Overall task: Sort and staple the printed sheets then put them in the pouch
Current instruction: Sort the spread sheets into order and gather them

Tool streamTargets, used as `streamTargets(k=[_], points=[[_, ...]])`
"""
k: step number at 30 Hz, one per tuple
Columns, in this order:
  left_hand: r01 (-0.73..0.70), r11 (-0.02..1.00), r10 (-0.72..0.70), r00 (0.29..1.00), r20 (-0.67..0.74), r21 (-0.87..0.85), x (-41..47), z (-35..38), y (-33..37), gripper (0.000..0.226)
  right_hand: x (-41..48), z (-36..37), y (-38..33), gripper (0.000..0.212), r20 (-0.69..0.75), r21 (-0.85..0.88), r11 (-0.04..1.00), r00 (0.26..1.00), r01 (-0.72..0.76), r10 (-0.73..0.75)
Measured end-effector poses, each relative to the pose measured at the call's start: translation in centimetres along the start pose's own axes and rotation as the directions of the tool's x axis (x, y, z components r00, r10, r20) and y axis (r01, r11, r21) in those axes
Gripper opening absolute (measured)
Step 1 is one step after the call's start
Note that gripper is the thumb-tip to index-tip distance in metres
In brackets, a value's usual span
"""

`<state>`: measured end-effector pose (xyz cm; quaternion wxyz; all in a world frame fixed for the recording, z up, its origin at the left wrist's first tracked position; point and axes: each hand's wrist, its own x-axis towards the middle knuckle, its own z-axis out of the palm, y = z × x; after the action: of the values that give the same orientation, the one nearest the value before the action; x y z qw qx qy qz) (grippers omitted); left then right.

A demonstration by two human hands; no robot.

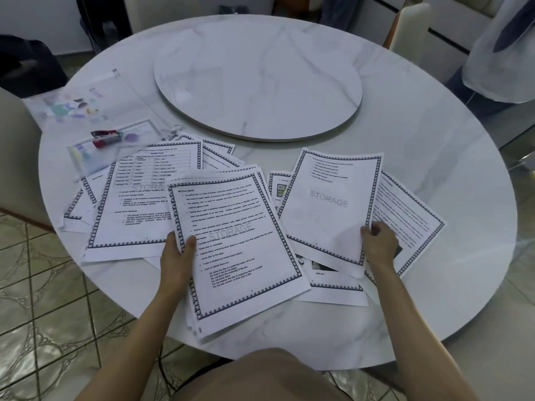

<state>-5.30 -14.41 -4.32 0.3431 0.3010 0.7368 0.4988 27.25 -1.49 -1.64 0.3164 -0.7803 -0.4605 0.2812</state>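
Pouch: clear plastic, flat on the far left of the round marble table, well away from both hands.
Stapler: red and metal, at the pouch's near end; whether it sits on or inside the plastic I cannot tell.
Loose sheets: fanned out just beside the pouch, the top one printed with a table, its near right corner beside the left hand.
Left hand: grasping the left edge of a stack, thumb on top of the page, fingers underneath.
Held stack: several bordered pages headed "Optical discs", tilted, reaching from the hand toward the table's near edge.
Turntable: marble disc at the table's middle, beyond all the paper.
Single sheet: mostly blank with a "STORAGE" watermark, lying over other pages right of the stack.
Right hand: fingers curled, pinching that sheet's lower right edge.
Far-right sheets: spread under and beyond the right hand.
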Motion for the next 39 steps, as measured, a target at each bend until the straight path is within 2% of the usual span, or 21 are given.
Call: streamTargets(k=[11, 18, 20, 23, 31, 35, 39], points=[[0.038, 0.997, -0.036, 0.999, 0.038, -0.070, 0.0, -0.2, 0.1, 0.036, 1.7, -2.9, -0.3, 0.025, -0.168, 0.158, 0.987, 0.986, 0.030, -0.003], [0.100, 0.982, -0.082, 0.990, 0.113, -0.162, -0.1, -0.7, 0.2, 0.034, 2.1, -3.8, -0.2, 0.016, -0.228, 0.354, 0.933, 0.974, 0.069, 0.014], [0.098, 0.981, -0.079, 0.989, 0.123, -0.165, -0.1, -0.7, 0.2, 0.035, 1.9, -3.6, -0.3, 0.013, -0.200, 0.374, 0.925, 0.980, 0.071, 0.005], [0.090, 0.984, -0.072, 0.990, 0.123, -0.156, -0.1, -0.7, 0.1, 0.034, 0.9, -2.7, -0.5, 0.020, -0.120, 0.391, 0.917, 0.992, 0.075, -0.030], [0.083, 0.989, -0.068, 0.990, 0.125, -0.125, 0.0, -0.9, -0.2, 0.035, -2.7, 0.2, -1.4, 0.020, 0.087, 0.318, 0.947, 0.993, 0.051, -0.082], [0.080, 0.989, -0.065, 0.991, 0.121, -0.126, 0.0, -0.8, -0.1, 0.032, -4.3, 1.8, -1.3, 0.010, 0.241, 0.279, 0.959, 0.963, 0.049, -0.120], [0.086, 0.989, -0.071, 0.990, 0.121, -0.122, 0.0, -0.9, 0.0, 0.030, -5.8, 3.3, -1.4, 0.008, 0.377, 0.217, 0.971, 0.909, 0.101, -0.179]])
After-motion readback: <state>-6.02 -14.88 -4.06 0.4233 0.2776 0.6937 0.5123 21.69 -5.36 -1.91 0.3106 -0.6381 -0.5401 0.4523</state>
